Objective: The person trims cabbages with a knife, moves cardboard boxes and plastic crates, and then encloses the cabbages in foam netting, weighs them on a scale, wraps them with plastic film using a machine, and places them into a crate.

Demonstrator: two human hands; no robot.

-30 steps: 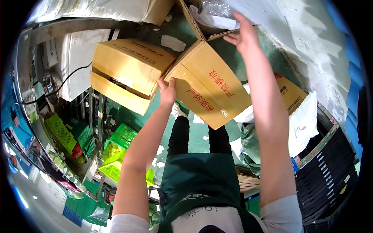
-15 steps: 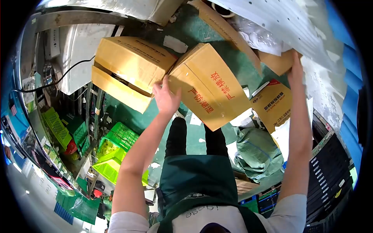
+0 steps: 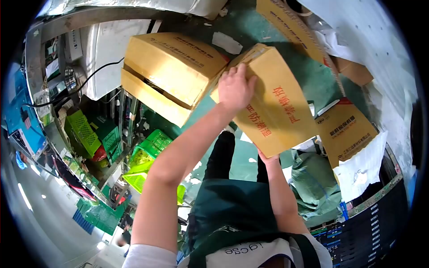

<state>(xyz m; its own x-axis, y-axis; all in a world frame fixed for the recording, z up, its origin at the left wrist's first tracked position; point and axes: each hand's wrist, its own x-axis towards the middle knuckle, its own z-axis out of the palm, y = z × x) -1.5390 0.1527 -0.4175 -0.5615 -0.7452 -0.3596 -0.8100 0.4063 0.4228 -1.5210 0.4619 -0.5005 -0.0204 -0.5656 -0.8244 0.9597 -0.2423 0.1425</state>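
Fingers of the left hand (image 3: 236,90) lie extended and close together over the far left part of the lettered carton (image 3: 281,105), pressed on it rather than wrapped around it. Fingers of the right hand (image 3: 268,161) reach beneath the carton's near corner; most of them are hidden, so I cannot tell how tightly they close. Half a second ago the right hand was away at the far right, on the open box (image 3: 288,22) by the wall; now it is off that box and at the carton, while the left hand has shifted from the carton's left edge onto its surface. As I judge it, attention has passed from the open box to the carton, which now has contact at two opposite ends and so can be steadied or turned with more control. The carton sits tilted in the middle of the scene, red lettering facing up, just beside the brown box (image 3: 176,62) on the left, whose near side shows a gap. Clear plastic wrap (image 3: 328,40) lies at the open box, well apart from both hands. To the right of the carton are a printed cardboard piece (image 3: 346,131) and, nearer, a green bag (image 3: 313,176).
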